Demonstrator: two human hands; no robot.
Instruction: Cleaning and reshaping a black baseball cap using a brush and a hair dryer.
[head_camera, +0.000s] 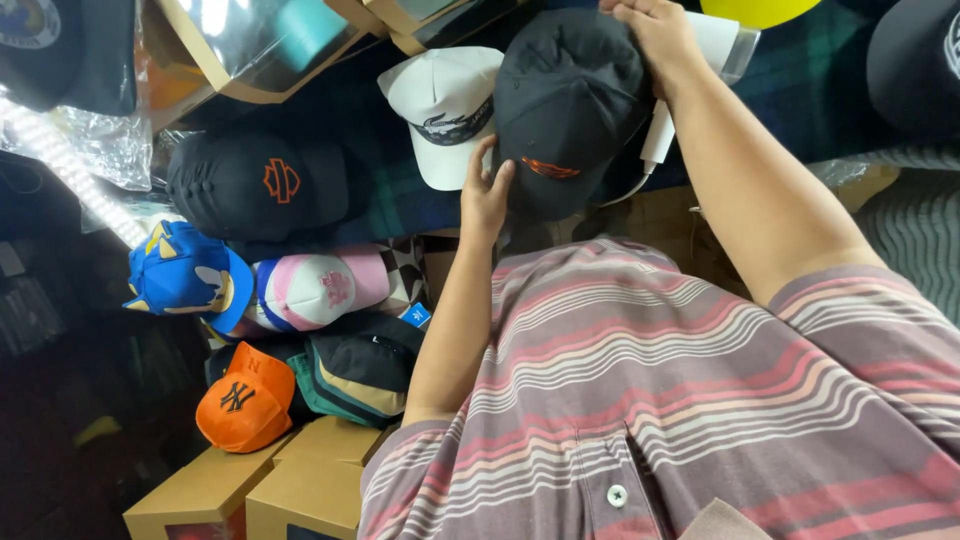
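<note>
A black cap with an orange emblem (565, 105) sits at the top middle, on a display of caps. My left hand (485, 195) touches its lower front edge, fingers spread against the crown. My right hand (655, 35) grips the cap's upper rim from the back. A white stand or card (660, 130) shows behind the cap. My striped shirt (680, 400) fills the lower right.
A white cap (440, 110) lies left of the black one. Another black cap with an orange emblem (255, 185), a blue character cap (185, 275), a pink and white cap (315, 290) and an orange cap (245, 400) lie at left. Cardboard boxes (260, 485) stand below.
</note>
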